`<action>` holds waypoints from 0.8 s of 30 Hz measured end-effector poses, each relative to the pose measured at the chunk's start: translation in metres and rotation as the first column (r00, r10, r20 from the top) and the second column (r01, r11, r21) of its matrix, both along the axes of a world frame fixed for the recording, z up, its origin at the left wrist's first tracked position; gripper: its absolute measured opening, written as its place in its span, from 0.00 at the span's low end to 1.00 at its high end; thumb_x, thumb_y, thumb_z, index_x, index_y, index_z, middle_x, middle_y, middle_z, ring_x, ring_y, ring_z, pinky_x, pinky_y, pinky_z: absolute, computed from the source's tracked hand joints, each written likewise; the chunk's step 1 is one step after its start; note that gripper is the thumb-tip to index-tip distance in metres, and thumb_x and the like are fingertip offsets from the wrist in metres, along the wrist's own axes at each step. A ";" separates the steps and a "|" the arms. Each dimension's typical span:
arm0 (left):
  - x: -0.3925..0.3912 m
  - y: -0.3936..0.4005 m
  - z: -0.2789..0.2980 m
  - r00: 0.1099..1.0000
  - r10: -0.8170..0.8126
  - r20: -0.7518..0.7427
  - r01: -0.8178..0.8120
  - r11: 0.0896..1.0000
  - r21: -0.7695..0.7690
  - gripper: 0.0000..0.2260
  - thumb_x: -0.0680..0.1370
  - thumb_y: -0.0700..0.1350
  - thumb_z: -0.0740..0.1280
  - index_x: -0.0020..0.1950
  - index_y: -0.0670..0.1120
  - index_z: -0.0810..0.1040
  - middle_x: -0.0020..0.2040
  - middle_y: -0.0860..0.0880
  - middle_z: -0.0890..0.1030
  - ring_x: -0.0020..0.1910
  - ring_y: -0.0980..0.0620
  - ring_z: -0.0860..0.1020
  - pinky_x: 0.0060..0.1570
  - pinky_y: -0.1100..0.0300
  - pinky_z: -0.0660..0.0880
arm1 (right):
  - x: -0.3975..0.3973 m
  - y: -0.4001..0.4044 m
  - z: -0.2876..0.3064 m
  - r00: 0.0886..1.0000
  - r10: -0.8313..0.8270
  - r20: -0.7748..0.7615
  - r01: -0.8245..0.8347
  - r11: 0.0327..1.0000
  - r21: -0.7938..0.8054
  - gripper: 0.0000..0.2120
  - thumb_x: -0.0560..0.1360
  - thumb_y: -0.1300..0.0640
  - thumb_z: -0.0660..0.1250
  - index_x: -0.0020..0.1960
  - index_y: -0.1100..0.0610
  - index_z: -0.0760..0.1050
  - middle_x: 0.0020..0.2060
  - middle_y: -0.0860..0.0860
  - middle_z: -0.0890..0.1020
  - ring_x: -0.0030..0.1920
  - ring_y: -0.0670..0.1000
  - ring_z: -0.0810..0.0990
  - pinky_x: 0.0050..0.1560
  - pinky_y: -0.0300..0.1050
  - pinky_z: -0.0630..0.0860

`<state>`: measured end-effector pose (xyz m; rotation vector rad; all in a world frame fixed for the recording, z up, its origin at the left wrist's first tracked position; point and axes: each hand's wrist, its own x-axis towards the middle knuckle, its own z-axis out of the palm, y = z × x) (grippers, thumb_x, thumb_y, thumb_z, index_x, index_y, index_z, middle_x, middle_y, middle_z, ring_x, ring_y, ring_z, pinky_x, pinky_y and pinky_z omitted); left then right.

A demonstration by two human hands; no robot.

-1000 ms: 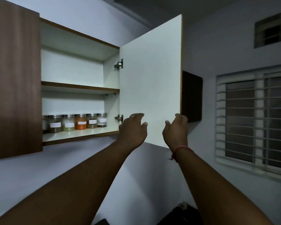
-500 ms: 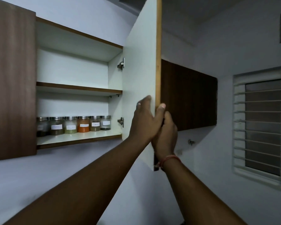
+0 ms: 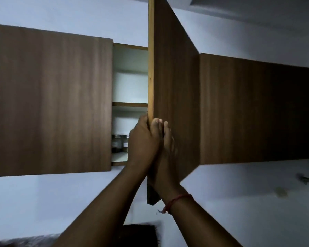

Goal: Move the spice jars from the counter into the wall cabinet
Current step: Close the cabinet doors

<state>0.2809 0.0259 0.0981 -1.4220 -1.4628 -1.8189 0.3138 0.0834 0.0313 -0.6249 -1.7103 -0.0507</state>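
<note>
On the wall in front of us hung the wall cabinet point(image 3: 52, 100), a long brown unit with wood grain. Its left door was shut and its far right part point(image 3: 257, 107) was dark and also closed. Between them the middle door point(image 3: 175, 86) stood partly open, with its light edge turned toward us, so we saw only a narrow strip of the white inside. A shelf point(image 3: 129, 104) crossed this strip at about half height.

Both our arms reached up to the door edge. Our left hand point(image 3: 143, 145) was on the left side of the edge with the fingers wrapped around it, so it gripped the door. Our right hand point(image 3: 165, 150) lay flat on the brown outer face with straight fingers pressing, holding nothing. A red thread point(image 3: 177, 202) circled the right wrist.

Two spice jars point(image 3: 120, 142) with metal lids and pale labels stood on the lower shelf inside the cabinet, just left of our left hand. The left hand hid whatever stood further right on that shelf.
</note>
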 end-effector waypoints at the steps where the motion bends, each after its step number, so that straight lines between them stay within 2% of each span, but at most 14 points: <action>1: -0.017 -0.001 0.000 1.000 0.015 0.007 -0.015 0.999 -0.029 0.12 0.84 0.52 0.58 0.58 0.48 0.79 0.47 0.55 0.82 0.45 0.59 0.80 0.45 0.63 0.76 | -0.010 -0.005 0.001 0.998 -0.064 -0.029 0.064 0.998 0.004 0.34 0.80 0.43 0.54 0.82 0.46 0.45 0.81 0.49 0.53 0.80 0.52 0.56 0.75 0.54 0.59; 3: -0.050 -0.003 -0.001 1.000 0.017 0.011 -0.016 0.995 -0.097 0.13 0.84 0.51 0.59 0.61 0.48 0.80 0.51 0.53 0.84 0.47 0.59 0.81 0.45 0.66 0.75 | -0.039 -0.017 0.005 0.986 -0.170 -0.005 0.170 0.984 0.049 0.42 0.76 0.47 0.65 0.82 0.49 0.45 0.81 0.54 0.55 0.78 0.57 0.60 0.72 0.59 0.64; 5: -0.078 -0.005 0.000 1.000 0.015 0.013 -0.013 0.990 -0.139 0.13 0.84 0.51 0.61 0.61 0.49 0.82 0.49 0.54 0.85 0.46 0.61 0.82 0.44 0.67 0.75 | -0.067 -0.015 0.005 0.980 -0.190 0.052 0.190 0.982 -0.002 0.47 0.72 0.50 0.71 0.82 0.50 0.47 0.81 0.56 0.55 0.78 0.59 0.60 0.72 0.61 0.63; 8: -0.111 -0.002 0.002 0.999 -0.015 0.035 0.020 0.987 -0.159 0.12 0.83 0.50 0.62 0.55 0.50 0.85 0.44 0.53 0.86 0.42 0.61 0.83 0.44 0.62 0.79 | -0.097 -0.005 0.010 0.960 -0.259 0.108 0.265 0.963 -0.047 0.46 0.71 0.50 0.72 0.82 0.52 0.51 0.80 0.58 0.57 0.77 0.60 0.61 0.71 0.61 0.63; 12: -0.150 0.009 0.006 0.994 -0.033 0.104 0.054 0.977 -0.204 0.11 0.83 0.48 0.63 0.55 0.48 0.85 0.44 0.51 0.86 0.43 0.58 0.84 0.48 0.57 0.81 | -0.137 0.008 0.016 0.947 -0.289 0.141 0.297 0.954 -0.043 0.44 0.71 0.50 0.72 0.81 0.54 0.54 0.78 0.60 0.62 0.74 0.62 0.66 0.65 0.62 0.68; 15: -0.175 0.017 0.005 0.994 0.062 0.090 -0.040 0.974 -0.223 0.11 0.82 0.47 0.64 0.61 0.48 0.82 0.52 0.50 0.86 0.48 0.58 0.83 0.50 0.59 0.80 | -0.159 0.016 0.019 0.935 -0.288 0.205 0.307 0.949 -0.066 0.56 0.62 0.48 0.78 0.82 0.48 0.49 0.77 0.61 0.61 0.73 0.64 0.65 0.65 0.65 0.66; 17: -0.192 0.023 0.003 0.987 0.151 0.044 -0.138 0.964 -0.228 0.17 0.82 0.48 0.64 0.70 0.46 0.76 0.62 0.48 0.82 0.57 0.53 0.81 0.56 0.59 0.77 | -0.175 0.019 0.024 0.929 -0.268 0.255 0.299 0.949 -0.094 0.61 0.60 0.48 0.79 0.81 0.43 0.45 0.77 0.61 0.59 0.73 0.64 0.63 0.65 0.65 0.64; 19: -0.209 0.029 0.000 0.965 0.259 -0.049 -0.263 0.935 -0.238 0.21 0.81 0.48 0.66 0.74 0.46 0.71 0.69 0.46 0.77 0.65 0.49 0.77 0.59 0.60 0.72 | -0.189 0.025 0.028 0.935 -0.247 0.254 0.281 0.954 -0.104 0.60 0.63 0.49 0.78 0.81 0.40 0.39 0.79 0.60 0.55 0.75 0.64 0.59 0.67 0.66 0.61; 20: -0.218 0.033 -0.002 0.944 0.314 -0.101 -0.330 0.911 -0.249 0.24 0.80 0.50 0.67 0.76 0.47 0.69 0.73 0.44 0.73 0.70 0.47 0.73 0.62 0.58 0.71 | -0.196 0.029 0.029 0.940 -0.234 0.247 0.266 0.958 -0.105 0.59 0.66 0.51 0.77 0.80 0.40 0.37 0.79 0.60 0.52 0.76 0.64 0.56 0.69 0.67 0.59; 22: -0.231 0.040 -0.003 0.909 0.389 -0.152 -0.417 0.865 -0.279 0.31 0.79 0.54 0.67 0.79 0.49 0.62 0.80 0.43 0.61 0.78 0.42 0.61 0.73 0.47 0.66 | -0.203 0.035 0.030 0.946 -0.210 0.248 0.245 0.962 -0.120 0.57 0.70 0.53 0.75 0.79 0.39 0.34 0.80 0.59 0.48 0.77 0.64 0.52 0.71 0.67 0.56; 24: -0.245 0.048 -0.002 0.886 0.421 -0.193 -0.461 0.843 -0.277 0.34 0.79 0.57 0.67 0.81 0.50 0.57 0.83 0.43 0.52 0.81 0.40 0.51 0.77 0.42 0.58 | -0.213 0.039 0.030 0.951 -0.198 0.236 0.234 0.963 -0.134 0.56 0.71 0.52 0.74 0.79 0.39 0.32 0.80 0.59 0.45 0.78 0.64 0.49 0.72 0.68 0.55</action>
